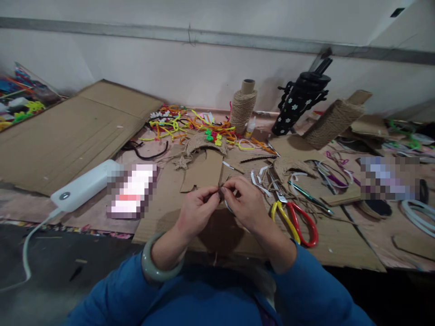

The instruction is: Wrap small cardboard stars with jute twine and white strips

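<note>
Together, the left hand (197, 210) and right hand (246, 203) meet over a cardboard sheet (170, 213), their fingers (212, 194) pinched on a small dark piece (220, 194) held between them; what the piece is cannot be told. It sits just above the sheet, near its middle, in front of a cut cardboard shape (202, 172). A pale green bangle (152, 267) circles the left wrist, and blue sleeves (306, 290) cover both arms.

Just right of the hands on the sheet lie scissors (295, 219) with one yellow and one red handle, white paper strips (260, 179) scattered beside them. Behind the sheet, a tangle of coloured pipe cleaners (190, 124) spreads across the surface (380, 231), with a twine spool (243, 106) standing upright just beyond it. Right of the spool stands a black flowered bottle (297, 106), and a second twine roll (335, 120) leans tilted next to it. A small twine star (181, 162) rests at the sheet's far edge.

Left of the sheet, a white power bank (83, 185) lies with its cable (27, 244) trailing off toward the near edge. A large flat cardboard panel (68, 131) fills the far left.
</note>
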Demonstrator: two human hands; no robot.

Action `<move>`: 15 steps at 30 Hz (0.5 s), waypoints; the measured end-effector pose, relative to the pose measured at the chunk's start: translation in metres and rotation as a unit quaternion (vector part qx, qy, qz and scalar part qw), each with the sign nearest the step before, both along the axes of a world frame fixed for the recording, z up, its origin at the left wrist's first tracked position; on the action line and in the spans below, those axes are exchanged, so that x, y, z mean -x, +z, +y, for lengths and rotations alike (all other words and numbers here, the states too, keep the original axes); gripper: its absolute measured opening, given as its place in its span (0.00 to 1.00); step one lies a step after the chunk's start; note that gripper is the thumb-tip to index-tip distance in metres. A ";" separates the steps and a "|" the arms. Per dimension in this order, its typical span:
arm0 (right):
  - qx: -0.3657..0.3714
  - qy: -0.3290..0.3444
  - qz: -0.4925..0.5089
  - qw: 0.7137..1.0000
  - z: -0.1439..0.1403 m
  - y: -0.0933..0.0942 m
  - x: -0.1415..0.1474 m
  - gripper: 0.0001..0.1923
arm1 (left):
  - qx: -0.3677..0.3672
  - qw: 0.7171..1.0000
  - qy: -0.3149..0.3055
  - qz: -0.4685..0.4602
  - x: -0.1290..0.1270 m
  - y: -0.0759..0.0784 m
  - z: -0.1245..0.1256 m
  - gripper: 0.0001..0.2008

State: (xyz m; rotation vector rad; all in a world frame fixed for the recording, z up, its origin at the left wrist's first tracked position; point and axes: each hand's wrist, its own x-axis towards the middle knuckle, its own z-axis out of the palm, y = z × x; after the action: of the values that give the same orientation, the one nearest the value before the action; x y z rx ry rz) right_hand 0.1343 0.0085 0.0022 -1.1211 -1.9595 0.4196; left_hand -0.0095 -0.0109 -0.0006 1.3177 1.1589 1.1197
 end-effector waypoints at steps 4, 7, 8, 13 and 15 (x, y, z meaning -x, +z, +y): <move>0.004 0.000 0.000 1.000 0.001 -0.001 -0.001 0.06 | 0.013 1.000 -0.002 -0.002 0.000 0.001 0.000 0.11; 0.005 0.002 0.004 1.000 0.001 -0.001 -0.001 0.05 | 0.014 1.000 -0.001 -0.007 0.000 0.001 0.000 0.11; 0.003 0.001 0.006 1.000 0.001 0.000 -0.001 0.05 | 0.013 1.000 -0.003 -0.009 0.000 0.001 0.000 0.11; -0.006 -0.003 0.010 1.000 0.000 0.000 0.000 0.04 | -0.005 1.000 0.001 -0.005 0.000 -0.001 0.001 0.10; -0.002 -0.002 0.012 1.000 0.000 -0.001 0.000 0.05 | -0.007 1.000 -0.001 -0.008 0.000 -0.002 0.001 0.10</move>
State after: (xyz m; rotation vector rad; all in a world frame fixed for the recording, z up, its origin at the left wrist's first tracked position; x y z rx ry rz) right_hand 0.1340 0.0084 0.0013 -1.1126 -1.9366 0.4260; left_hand -0.0096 -0.0099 -0.0022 1.3170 1.1401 1.1367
